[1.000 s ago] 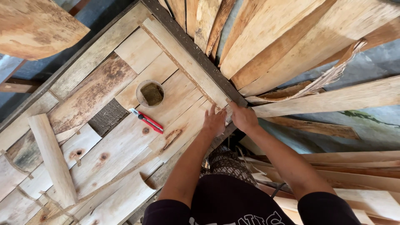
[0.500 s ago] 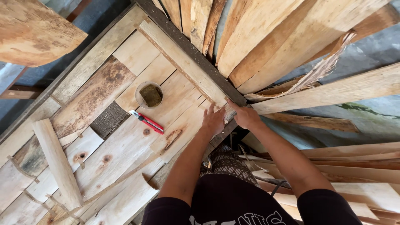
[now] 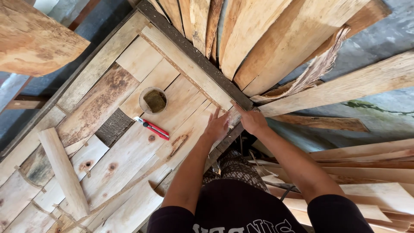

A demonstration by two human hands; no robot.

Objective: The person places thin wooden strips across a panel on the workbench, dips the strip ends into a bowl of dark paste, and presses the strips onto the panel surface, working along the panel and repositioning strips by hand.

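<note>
Rough plank table [image 3: 129,164]: left hand [image 3: 217,126] flat, fingers spread; right hand [image 3: 252,121] clamped on dark wooden edge rail [image 3: 202,64].

Both hands, left hand [image 3: 217,126] and right hand [image 3: 252,121], have barely shifted (only the camera view drifted slightly).

Bright, even daylight; no hard glare. Pale planks [image 3: 142,151] at 8 o'clock well lit, grain sharp. Soft shadow under forearms and beneath bench edge at 6 o'clock. Dark corners at 9 and 11 o'clock. Wide-angle bend: boards [image 3: 276,39] at 12–2 o'clock fan outward. Slight softness at frame edges; hands crisp.
</note>
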